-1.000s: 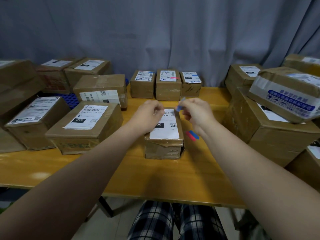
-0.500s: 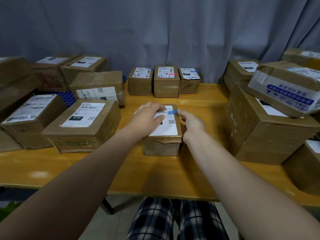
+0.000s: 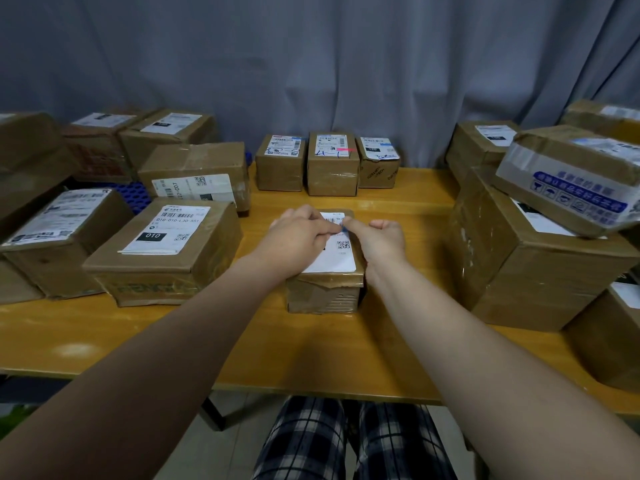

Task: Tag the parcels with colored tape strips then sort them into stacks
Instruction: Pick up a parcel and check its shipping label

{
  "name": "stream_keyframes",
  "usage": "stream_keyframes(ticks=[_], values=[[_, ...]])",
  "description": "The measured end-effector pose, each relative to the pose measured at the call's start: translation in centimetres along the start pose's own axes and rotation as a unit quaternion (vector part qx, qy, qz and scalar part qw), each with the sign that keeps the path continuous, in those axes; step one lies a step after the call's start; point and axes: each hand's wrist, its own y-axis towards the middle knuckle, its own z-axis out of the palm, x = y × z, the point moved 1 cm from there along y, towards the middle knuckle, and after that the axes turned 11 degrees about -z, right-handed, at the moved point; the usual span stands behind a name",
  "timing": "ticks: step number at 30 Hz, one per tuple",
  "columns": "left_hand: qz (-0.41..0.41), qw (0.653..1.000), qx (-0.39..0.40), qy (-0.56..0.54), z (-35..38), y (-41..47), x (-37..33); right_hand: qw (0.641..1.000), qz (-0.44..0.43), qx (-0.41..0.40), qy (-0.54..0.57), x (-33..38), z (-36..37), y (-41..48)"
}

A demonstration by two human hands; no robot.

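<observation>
The blue tape strip (image 3: 344, 228) lies on the white label at the far end of the small parcel (image 3: 325, 289), which stands in the middle of the table (image 3: 311, 351), close to the person. Only a sliver of blue shows, because both sets of fingertips meet on it and cover the rest.

The right hand (image 3: 382, 237) has its forefinger stretched out flat on the strip and the other fingers curled in, so its grip takes hold of nothing. The left hand (image 3: 299, 237) bends its fingertips down onto the strip's other end. Whether that grip pinches the tape or only presses it cannot be told. Both hands also hide the label's upper lines.

Beyond the parcel, three small tagged parcels stand side by side along the far edge. The left one (image 3: 280, 168) and the right one (image 3: 377, 168) carry blue marks, and the middle one (image 3: 332, 174) a pink strip (image 3: 346, 150).

To the left, near the small parcel, sits a larger box marked 010 (image 3: 162, 258), with more boxes crowded behind and beside it and a blue crate (image 3: 133, 195) among them. To the right rises a big box (image 3: 519, 265), with a parcel wrapped in blue-printed tape (image 3: 571, 181) tilted on top. A grey curtain (image 3: 311, 64) hangs behind.
</observation>
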Motion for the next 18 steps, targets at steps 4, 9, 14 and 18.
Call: stream_keyframes(ticks=[4, 9, 14, 18], values=[[-0.003, 0.999, -0.017, -0.027, 0.1, -0.3, 0.0, 0.999, -0.008, 0.026, -0.045, 0.0, -0.2, 0.5], [-0.025, 0.996, -0.014, -0.081, -0.2, -0.4, 0.3, 0.998, 0.034, 0.059, -0.006, 0.6, -0.4, 0.7], [-0.135, 0.974, -0.029, -0.179, -0.7, -1.8, 1.7, 0.991, 0.047, 0.085, -0.087, 1.6, -2.7, -0.2], [-0.266, 0.915, 0.051, -0.299, -0.4, -3.8, 1.9, 0.959, 0.019, 0.208, -0.191, 1.8, -4.0, -2.3]])
